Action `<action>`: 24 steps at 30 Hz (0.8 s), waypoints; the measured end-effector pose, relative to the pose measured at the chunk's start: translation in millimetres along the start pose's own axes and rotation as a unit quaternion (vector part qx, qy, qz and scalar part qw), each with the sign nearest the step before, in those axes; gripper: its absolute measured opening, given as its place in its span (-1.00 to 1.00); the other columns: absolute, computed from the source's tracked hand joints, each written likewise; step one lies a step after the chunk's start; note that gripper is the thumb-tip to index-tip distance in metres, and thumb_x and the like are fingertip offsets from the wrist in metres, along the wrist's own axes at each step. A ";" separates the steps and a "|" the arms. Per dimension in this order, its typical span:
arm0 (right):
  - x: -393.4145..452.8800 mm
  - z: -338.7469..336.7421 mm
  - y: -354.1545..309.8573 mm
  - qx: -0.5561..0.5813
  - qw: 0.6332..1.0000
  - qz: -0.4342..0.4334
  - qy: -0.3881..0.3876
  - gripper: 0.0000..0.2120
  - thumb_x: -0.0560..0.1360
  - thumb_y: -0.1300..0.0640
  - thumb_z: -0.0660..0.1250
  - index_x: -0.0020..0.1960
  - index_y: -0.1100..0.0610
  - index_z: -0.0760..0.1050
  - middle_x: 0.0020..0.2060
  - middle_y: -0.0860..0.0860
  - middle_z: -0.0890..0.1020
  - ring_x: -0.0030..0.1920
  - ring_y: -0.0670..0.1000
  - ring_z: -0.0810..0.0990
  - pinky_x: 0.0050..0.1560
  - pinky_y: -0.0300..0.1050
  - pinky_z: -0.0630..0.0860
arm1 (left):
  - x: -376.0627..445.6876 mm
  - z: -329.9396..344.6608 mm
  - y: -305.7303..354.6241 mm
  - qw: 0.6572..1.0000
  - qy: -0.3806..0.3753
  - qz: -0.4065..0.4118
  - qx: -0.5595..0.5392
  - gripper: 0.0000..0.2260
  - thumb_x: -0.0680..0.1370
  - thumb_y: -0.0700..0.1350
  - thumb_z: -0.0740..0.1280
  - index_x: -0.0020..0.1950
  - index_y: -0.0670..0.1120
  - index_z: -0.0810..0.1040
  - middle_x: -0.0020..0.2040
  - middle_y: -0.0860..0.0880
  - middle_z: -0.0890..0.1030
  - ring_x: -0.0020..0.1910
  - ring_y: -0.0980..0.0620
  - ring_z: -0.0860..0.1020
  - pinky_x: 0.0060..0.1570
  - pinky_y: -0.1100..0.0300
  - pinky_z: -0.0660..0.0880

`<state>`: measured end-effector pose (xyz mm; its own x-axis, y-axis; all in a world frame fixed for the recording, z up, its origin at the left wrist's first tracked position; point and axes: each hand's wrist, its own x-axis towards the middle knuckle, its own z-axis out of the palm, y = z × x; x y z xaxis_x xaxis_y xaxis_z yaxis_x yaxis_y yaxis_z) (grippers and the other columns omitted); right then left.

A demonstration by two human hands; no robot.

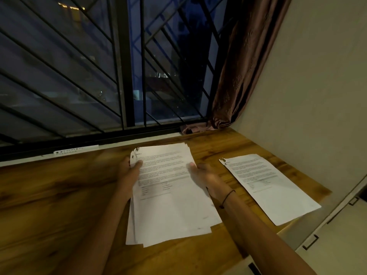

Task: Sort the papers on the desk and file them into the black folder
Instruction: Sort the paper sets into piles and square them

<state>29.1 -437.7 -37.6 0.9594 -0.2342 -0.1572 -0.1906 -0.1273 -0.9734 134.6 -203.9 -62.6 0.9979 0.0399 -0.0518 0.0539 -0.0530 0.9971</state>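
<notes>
Both hands grasp one fanned stack of papers at the middle of the wooden counter. At the stack's far left edge, the left hand curls round the sheets, its thumb lying on the top page just below the torn corner. On the stack's right edge, the right hand pinches the sheets with its thumb on top and its fingers out of sight beneath; a dark cord circles that wrist. How many sheets the stack holds cannot be told, though several offset edges show at its near end. One single printed sheet lies flat on the counter to the right, apart from the stack and reaching the counter's right edge. Two paper groups in all. Beyond the counter's far edge stands a barred window, with a brown curtain bunched at its right.
</notes>
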 end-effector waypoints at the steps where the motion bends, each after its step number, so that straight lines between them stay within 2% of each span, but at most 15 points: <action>1: 2.0 0.8 2.1 0.001 0.999 0.005 -0.040 -0.68 0.58 -0.08 0.43 0.21 0.13 0.60 0.06 -0.10 0.74 0.11 0.01 0.70 0.13 -0.01 0.65 | -1.5 3.8 -0.3 1.000 0.005 0.002 -0.012 -0.76 0.66 -0.13 0.35 0.33 -0.06 0.54 0.18 -0.07 0.64 0.13 -0.11 0.63 -0.10 0.09 0.58; 3: 3.0 4.6 5.8 0.002 0.998 0.002 -0.060 -0.66 0.55 0.09 0.48 0.30 0.08 0.57 0.17 -0.03 0.72 0.17 0.05 0.70 0.17 0.12 0.66 | -4.7 10.9 -0.2 1.000 0.014 0.008 -0.023 -0.74 0.65 -0.13 0.36 0.34 -0.08 0.53 0.22 -0.08 0.63 0.17 -0.11 0.62 -0.12 0.13 0.56; 5: 5.6 6.4 8.9 -0.001 0.999 -0.027 -0.027 -0.65 0.55 0.28 0.44 0.31 0.10 0.55 0.20 -0.02 0.70 0.18 0.03 0.69 0.12 0.02 0.68 | -8.8 14.6 4.8 0.999 0.033 0.033 -0.011 -0.66 0.62 -0.11 0.42 0.38 -0.06 0.49 0.27 -0.08 0.59 0.18 -0.09 0.59 -0.09 0.13 0.55; 7: 3.9 4.2 6.5 0.031 0.997 -0.064 -0.004 -0.67 0.55 0.33 0.42 0.27 0.07 0.57 0.18 -0.03 0.71 0.20 0.05 0.69 0.09 0.01 0.68 | -9.9 10.6 9.1 0.998 0.039 0.049 -0.002 -0.49 0.55 -0.06 0.51 0.46 0.00 0.43 0.31 0.01 0.53 0.21 -0.02 0.54 0.03 0.08 0.56; 9: 2.3 -3.1 3.3 0.081 0.991 -0.103 0.001 -0.66 0.55 0.35 0.42 0.28 0.11 0.57 0.20 0.04 0.70 0.23 0.15 0.67 0.14 0.18 0.66 | -8.0 1.6 12.2 0.999 -0.028 -0.010 -0.046 -0.34 0.41 0.05 0.61 0.46 0.03 0.45 0.28 0.03 0.61 0.19 -0.03 0.63 0.12 -0.05 0.62; 11: 2.5 -10.8 -0.5 0.140 0.980 -0.141 -0.014 -0.60 0.53 0.40 0.42 0.35 0.25 0.52 0.26 0.18 0.66 0.26 0.27 0.64 0.21 0.29 0.59 | -13.9 -0.8 18.6 0.980 -0.161 -0.067 -0.098 -0.41 0.38 0.07 0.60 0.37 -0.01 0.57 0.19 -0.04 0.72 0.12 -0.08 0.71 0.17 -0.11 0.63; 13: 0.4 -16.3 -11.9 0.176 0.970 -0.164 -0.032 -0.59 0.51 0.43 0.43 0.34 0.36 0.51 0.26 0.27 0.63 0.25 0.32 0.63 0.25 0.34 0.56 | -24.1 8.9 30.7 0.971 -0.218 -0.019 -0.099 -0.56 0.47 -0.03 0.55 0.34 -0.01 0.61 0.19 -0.04 0.72 0.14 -0.04 0.71 0.21 -0.06 0.61; 17: -2.2 -30.5 -49.4 0.171 0.969 -0.180 -0.013 -0.60 0.47 0.36 0.50 0.29 0.37 0.54 0.18 0.26 0.68 0.18 0.32 0.67 0.24 0.36 0.56 | -29.8 32.5 75.7 0.975 -0.163 0.064 -0.135 -0.66 0.53 -0.09 0.52 0.29 -0.05 0.63 0.16 -0.02 0.73 0.11 -0.02 0.71 0.13 -0.01 0.65; 21: -0.3 -41.4 -78.9 0.102 0.965 -0.234 0.050 -0.61 0.52 0.26 0.50 0.32 0.26 0.55 0.18 0.13 0.70 0.17 0.17 0.70 0.19 0.18 0.64 | -28.5 42.7 116.6 0.964 -0.151 0.177 -0.131 -0.81 0.56 -0.09 0.50 0.15 0.08 0.65 0.07 0.12 0.74 0.04 0.12 0.71 -0.04 0.23 0.65; 24: -0.2 -42.6 -86.5 0.100 0.955 -0.268 0.074 -0.59 0.53 0.22 0.49 0.35 0.22 0.53 0.19 0.08 0.70 0.18 0.09 0.69 0.14 0.04 0.67 | -33.6 51.2 125.3 0.960 -0.122 0.212 -0.139 -0.84 0.55 -0.08 0.50 0.10 0.08 0.64 0.04 0.10 0.73 0.01 0.12 0.72 -0.11 0.24 0.66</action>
<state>36.5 -467.6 53.8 0.8652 -0.3218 0.3845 0.3782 -0.0844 -0.9218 109.7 -262.9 61.3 0.9085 -0.1628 0.3847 -0.3377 0.2560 0.9058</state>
